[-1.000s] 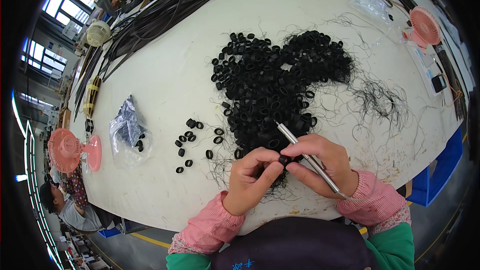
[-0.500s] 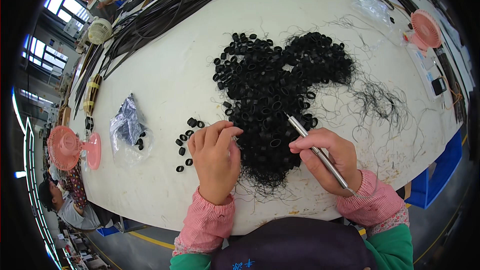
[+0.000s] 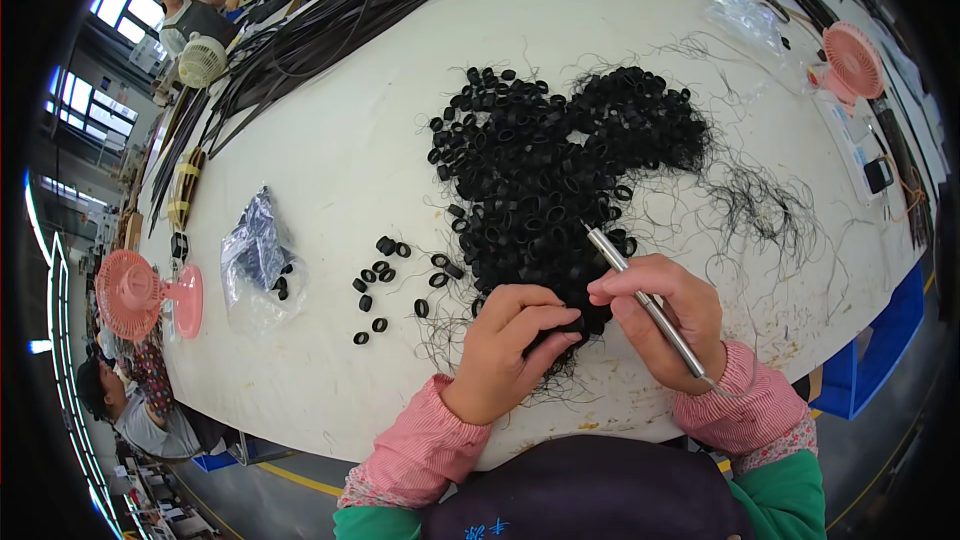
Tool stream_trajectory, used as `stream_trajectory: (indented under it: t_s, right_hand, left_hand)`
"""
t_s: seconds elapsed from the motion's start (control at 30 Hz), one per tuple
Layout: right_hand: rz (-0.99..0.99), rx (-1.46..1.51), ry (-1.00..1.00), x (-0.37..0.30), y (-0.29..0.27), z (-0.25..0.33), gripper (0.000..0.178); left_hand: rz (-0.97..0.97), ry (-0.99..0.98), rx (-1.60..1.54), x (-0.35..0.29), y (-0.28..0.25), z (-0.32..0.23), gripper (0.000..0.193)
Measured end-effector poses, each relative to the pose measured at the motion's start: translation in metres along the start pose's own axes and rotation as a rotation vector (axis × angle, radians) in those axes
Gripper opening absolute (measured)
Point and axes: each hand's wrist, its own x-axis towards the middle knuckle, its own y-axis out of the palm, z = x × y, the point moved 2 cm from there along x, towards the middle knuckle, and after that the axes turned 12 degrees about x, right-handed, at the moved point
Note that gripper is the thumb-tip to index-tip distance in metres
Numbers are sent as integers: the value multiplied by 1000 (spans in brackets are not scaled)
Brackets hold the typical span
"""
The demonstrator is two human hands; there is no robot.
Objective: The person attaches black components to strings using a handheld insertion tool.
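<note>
A big heap of small black rings [image 3: 525, 165] lies in the middle of the table, with fine black threads sticking out of it. At its near edge my left hand [image 3: 515, 345] is closed, thumb and fingers pinching a black ring [image 3: 574, 326] that the fingers partly hide. My right hand [image 3: 672, 315] grips a slim silver pen-shaped tool [image 3: 645, 300] like a pen, a thin cord trailing from its rear end. The tool's thin tip points up and left over the heap's right side. Several loose rings [image 3: 385, 274] are scattered left of the heap.
Loose threads [image 3: 765, 205] spread right of the heap. A clear plastic bag [image 3: 258, 250] and a pink fan [image 3: 135, 295] stand left; another pink fan [image 3: 850, 60] stands far right. Long dark strips [image 3: 300, 40] lie at the back left. Other people are at work on the left.
My left hand has moved right and nearer to me, and now pinches a ring at the heap's near edge. Several loose rings show where it was. The tool has shifted slightly right.
</note>
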Motion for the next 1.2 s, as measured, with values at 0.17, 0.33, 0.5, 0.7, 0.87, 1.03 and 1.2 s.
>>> stream_trajectory:
  t_s: [0.17,0.33,0.5,0.7,0.87,1.03,1.2]
  right_hand:
    - [-14,22,-19,0,0,1,20]
    - [114,-10,-122,2,5,3,29]
    - [144,-59,-172,-3,11,-4,36]
    - [98,-82,-165,-2,8,-3,34]
    - [91,-117,-167,-1,7,-1,34]
    - [101,-114,-177,-1,6,-1,34]
    - [103,-117,-182,-2,6,-3,35]
  left_hand:
    - [-15,-307,-993,-11,-4,3,22]
    - [117,-413,-1081,-14,-4,4,11]
    - [205,-513,-970,-13,2,4,13]
    - [108,-490,-1057,-11,8,0,23]
    - [64,-430,-923,-11,7,-1,27]
    - [4,-395,-639,-16,9,3,24]
    - [-43,-216,-430,-9,0,2,18]
